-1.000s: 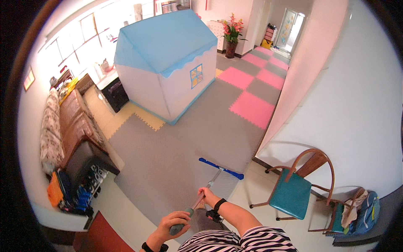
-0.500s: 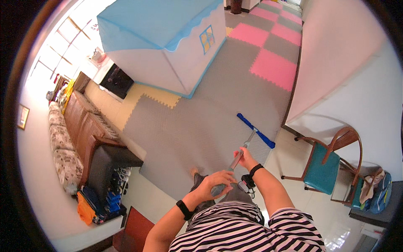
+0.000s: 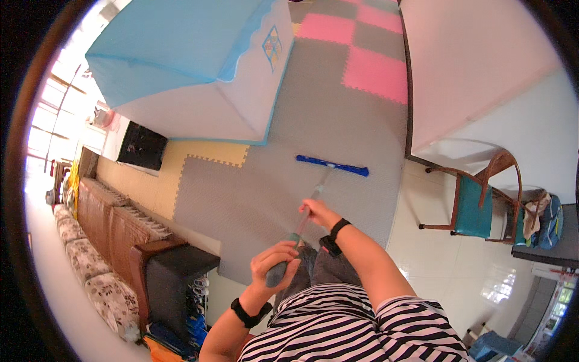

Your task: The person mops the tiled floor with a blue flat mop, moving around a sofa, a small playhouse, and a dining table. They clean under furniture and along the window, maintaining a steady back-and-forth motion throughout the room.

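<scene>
A long-handled floor mop with a narrow blue head (image 3: 347, 168) reaches out in front of me, its head lying crosswise on the grey foam mat (image 3: 241, 199). My left hand (image 3: 265, 258) is closed around the thick grey top end of the handle, close to my body. Further down the pole, my right hand (image 3: 321, 215) grips it with curled fingers. Both wrists carry black bands. Between my right hand and the head, the lower pole (image 3: 322, 182) shows pale grey and slightly blurred.
A blue-and-white play tent (image 3: 193, 108) stands ahead on the left. A wooden bench (image 3: 99, 208) with floral cushions and a black-topped stand (image 3: 175, 265) line the left. To the right are a white wall (image 3: 476, 72) and a teal-seated chair (image 3: 470, 205) on pale tiles. Pink mat tiles (image 3: 377, 72) lie farther off.
The mop head has swung left and turned from slanting to nearly crosswise. Both hands have shifted left with the handle, still holding it. The whole view has turned somewhat.
</scene>
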`<state>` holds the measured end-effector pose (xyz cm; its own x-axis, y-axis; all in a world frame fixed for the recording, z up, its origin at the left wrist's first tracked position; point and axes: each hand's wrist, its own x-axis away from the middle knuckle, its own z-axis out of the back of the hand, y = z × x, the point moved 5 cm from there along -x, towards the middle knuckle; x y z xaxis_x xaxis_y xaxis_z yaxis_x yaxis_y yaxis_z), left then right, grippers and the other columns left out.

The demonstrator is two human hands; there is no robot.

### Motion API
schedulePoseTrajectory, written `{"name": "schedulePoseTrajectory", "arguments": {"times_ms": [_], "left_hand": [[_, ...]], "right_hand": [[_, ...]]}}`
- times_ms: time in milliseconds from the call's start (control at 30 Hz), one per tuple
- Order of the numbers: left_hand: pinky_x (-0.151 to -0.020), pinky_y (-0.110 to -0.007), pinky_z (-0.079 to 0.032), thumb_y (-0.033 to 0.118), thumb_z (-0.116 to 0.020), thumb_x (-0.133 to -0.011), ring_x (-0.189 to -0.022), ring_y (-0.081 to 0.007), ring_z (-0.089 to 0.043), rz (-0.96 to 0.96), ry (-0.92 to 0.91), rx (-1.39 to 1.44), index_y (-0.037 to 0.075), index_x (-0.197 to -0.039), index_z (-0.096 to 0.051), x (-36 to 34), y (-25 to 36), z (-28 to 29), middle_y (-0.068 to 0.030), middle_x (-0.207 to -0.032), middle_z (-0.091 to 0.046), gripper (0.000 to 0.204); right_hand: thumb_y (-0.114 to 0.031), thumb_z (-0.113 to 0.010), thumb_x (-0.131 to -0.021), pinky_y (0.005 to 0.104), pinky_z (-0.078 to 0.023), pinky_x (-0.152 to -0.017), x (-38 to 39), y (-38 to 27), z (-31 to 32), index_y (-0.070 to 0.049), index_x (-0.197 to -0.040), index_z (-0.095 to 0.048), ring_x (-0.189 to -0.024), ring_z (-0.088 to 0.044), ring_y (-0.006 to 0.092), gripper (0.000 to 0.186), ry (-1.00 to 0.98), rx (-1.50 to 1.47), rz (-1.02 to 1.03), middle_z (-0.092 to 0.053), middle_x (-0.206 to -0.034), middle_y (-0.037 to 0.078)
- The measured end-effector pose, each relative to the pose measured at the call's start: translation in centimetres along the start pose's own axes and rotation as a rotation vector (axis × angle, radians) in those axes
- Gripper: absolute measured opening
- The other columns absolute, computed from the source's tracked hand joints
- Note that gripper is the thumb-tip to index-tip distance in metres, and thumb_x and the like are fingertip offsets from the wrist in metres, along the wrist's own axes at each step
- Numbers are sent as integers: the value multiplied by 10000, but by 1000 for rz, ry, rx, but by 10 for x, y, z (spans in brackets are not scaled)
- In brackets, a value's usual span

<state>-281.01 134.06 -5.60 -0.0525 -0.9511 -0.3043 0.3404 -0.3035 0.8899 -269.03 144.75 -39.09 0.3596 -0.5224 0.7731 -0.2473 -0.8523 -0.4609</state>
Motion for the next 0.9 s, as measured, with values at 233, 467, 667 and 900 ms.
{"name": "schedulePoseTrajectory", "arguments": {"times_ms": [233,467,667,900], "left_hand": [[-826,-396,-560,20,-692,-813,-905,-321,-716,21,122,-4,-35,-785,-621,-21,-16,34,-166,-843,-705,94],[-853,-424,-557,-19,-705,-780,-927,-322,-713,-35,-37,44,-30,-795,-631,-62,-16,-6,-173,-859,-704,76],[-892,-431,-540,-41,-695,-791,-972,-328,-699,-15,-231,189,-30,-829,-651,-99,-18,-39,-168,-898,-706,59],[-1007,-460,-463,-35,-664,-826,-955,-271,-667,110,-618,503,-15,-838,-646,-131,-48,-103,-119,-867,-691,30]], "right_hand": [[-81,-596,-861,428,-592,-619,-10,-28,-58,44,-853,-551,-811,-697,310,133,-21,-22,-32,-663,-894,182],[-56,-581,-857,413,-601,-612,-1,-67,-18,26,-858,-529,-781,-703,313,97,62,-82,-27,-644,-829,172],[-35,-573,-846,425,-596,-631,13,-84,53,39,-847,-523,-792,-683,304,89,149,-290,101,-614,-819,169],[-29,-571,-834,421,-600,-655,45,-54,166,27,-794,-483,-822,-669,332,112,364,-604,230,-560,-813,157]]}}
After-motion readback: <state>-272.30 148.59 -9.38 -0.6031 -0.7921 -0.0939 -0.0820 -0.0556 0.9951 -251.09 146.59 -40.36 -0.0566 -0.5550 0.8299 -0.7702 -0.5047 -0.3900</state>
